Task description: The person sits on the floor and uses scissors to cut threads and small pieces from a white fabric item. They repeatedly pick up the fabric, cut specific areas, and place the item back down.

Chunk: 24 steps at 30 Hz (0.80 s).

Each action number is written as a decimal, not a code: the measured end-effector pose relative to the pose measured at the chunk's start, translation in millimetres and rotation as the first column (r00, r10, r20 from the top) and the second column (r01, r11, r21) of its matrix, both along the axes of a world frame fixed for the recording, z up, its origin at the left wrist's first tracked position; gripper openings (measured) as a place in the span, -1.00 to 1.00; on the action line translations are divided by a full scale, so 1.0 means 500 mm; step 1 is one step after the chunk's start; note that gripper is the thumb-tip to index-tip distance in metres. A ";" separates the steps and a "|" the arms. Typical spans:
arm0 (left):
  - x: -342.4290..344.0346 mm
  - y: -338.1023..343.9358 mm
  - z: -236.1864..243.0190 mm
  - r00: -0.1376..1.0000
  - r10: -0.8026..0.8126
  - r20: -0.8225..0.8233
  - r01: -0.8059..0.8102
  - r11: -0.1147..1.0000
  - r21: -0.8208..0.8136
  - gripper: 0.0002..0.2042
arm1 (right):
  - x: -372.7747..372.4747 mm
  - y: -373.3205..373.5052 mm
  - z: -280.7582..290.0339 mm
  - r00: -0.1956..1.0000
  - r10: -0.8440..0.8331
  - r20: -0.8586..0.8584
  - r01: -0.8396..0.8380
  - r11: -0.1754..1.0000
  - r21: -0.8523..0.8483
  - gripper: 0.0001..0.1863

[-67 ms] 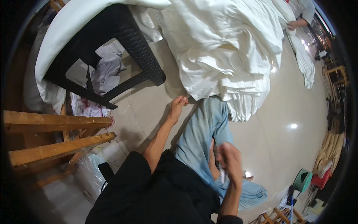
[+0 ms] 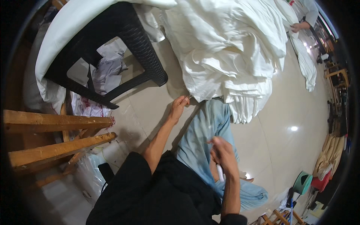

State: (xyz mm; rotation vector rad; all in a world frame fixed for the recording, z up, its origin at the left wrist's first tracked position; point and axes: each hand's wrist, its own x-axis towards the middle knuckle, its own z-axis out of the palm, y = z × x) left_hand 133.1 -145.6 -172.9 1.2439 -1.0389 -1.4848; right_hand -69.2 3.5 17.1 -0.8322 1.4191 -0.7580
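And the right hand has just shifted up and leftward over the faded jeans, with more of a slim white stick-shaped object showing beneath it, while the left hand stays practically where it was. Those right fingers are curled, apparently grasping the stick; its exact kind is hard to tell, and there's blur on the fingertips.

Over to the left: thumb and fingers pinched tight at the near corner of the white cloth, though whether on the fabric's tip or a thread from it is too small to make out. The cloth itself lies in a big, rumpled heap ahead of the person, reaching down to the bent knee, over the tiled floor, to the right of the black plastic stool.

How does it handle? Soft and limp, I'd judge, with a smooth sheen that could slip between fingers; light at a corner, heavy as a whole heap. Best hold: a firm pinch on the corner or edge, or a full fist in the gathered pleats. Far upper right, a co-worker's hand touches white fabric too.
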 end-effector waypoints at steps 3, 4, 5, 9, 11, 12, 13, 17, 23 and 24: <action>0.050 -0.039 -0.008 0.986 -0.088 0.139 0.101 0.991 -0.087 -0.71 | 0.097 -0.131 -0.066 0.951 -0.015 0.310 -0.071 0.962 0.262 -0.69; 0.050 -0.050 0.003 0.980 -0.135 0.149 0.146 0.987 -0.067 -0.71 | 0.098 -0.155 -0.116 0.928 -0.039 0.370 -0.071 0.957 0.281 -0.69; 0.053 -0.060 0.025 0.970 -0.179 0.161 0.189 0.981 -0.047 -0.72 | 0.097 -0.176 -0.160 0.901 -0.064 0.429 -0.076 0.951 0.300 -0.69; 0.074 -0.072 0.060 0.948 -0.255 0.189 0.260 0.966 0.001 -0.74 | 0.126 -0.223 -0.206 0.833 -0.154 0.532 -0.070 0.924 0.376 -0.65; 0.079 -0.061 0.066 0.949 -0.253 0.191 0.242 0.967 0.076 -0.74 | 0.132 -0.239 -0.202 0.832 -0.183 0.523 -0.058 0.910 0.410 -0.66; 0.077 -0.056 0.068 0.948 -0.255 0.190 0.237 0.965 0.112 -0.74 | 0.130 -0.248 -0.200 0.830 -0.186 0.525 -0.068 0.902 0.426 -0.67; 0.071 -0.050 0.060 0.962 -0.223 0.157 0.212 0.974 0.080 -0.74 | 0.128 -0.256 -0.199 0.829 -0.190 0.527 -0.076 0.894 0.442 -0.67; 0.046 -0.026 0.024 0.992 -0.123 0.009 0.122 0.991 0.061 -0.73 | 0.119 -0.286 -0.203 0.849 -0.151 0.507 -0.105 0.891 0.441 -0.66; 0.038 -0.025 0.014 0.992 -0.096 -0.086 0.103 0.991 0.081 -0.74 | 0.116 -0.305 -0.193 0.879 -0.145 0.454 -0.101 0.875 0.474 -0.66; 0.038 -0.024 0.012 0.990 -0.090 -0.108 0.099 0.992 0.077 -0.75 | 0.117 -0.307 -0.193 0.876 -0.153 0.456 -0.095 0.874 0.477 -0.66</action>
